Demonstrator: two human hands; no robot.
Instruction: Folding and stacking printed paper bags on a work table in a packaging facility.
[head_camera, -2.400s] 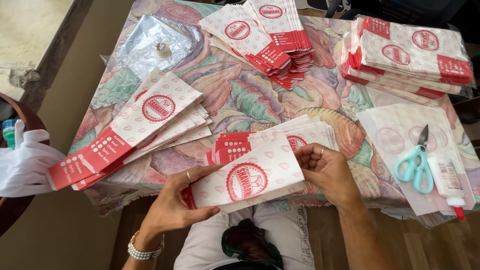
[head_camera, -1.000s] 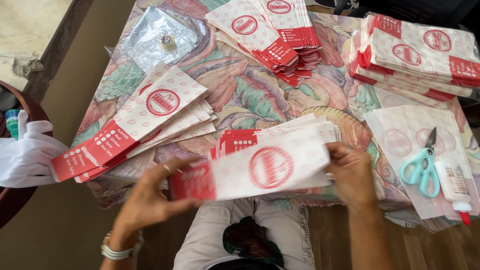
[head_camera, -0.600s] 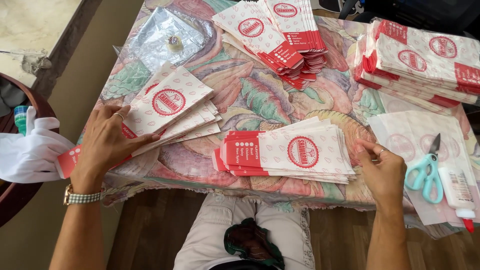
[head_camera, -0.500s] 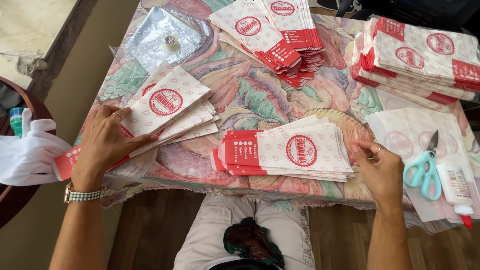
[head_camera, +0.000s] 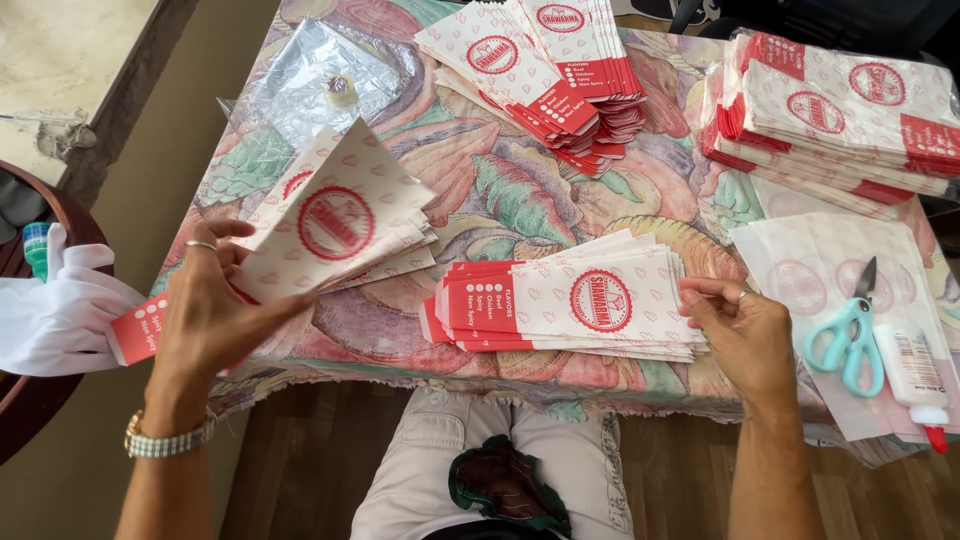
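Floral-clothed table (head_camera: 520, 190), wooden floor (head_camera: 300, 470)

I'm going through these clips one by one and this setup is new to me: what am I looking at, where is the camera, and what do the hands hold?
There is no machine here, only a person's two bare hands, filmed by a camera on their head looking down. The left hand lifts one red-and-white paper bag off a pile. The right hand rests against the end of the middle stack of bags. On the patterned tablecloth also lie more bag stacks, teal scissors and a glue bottle.
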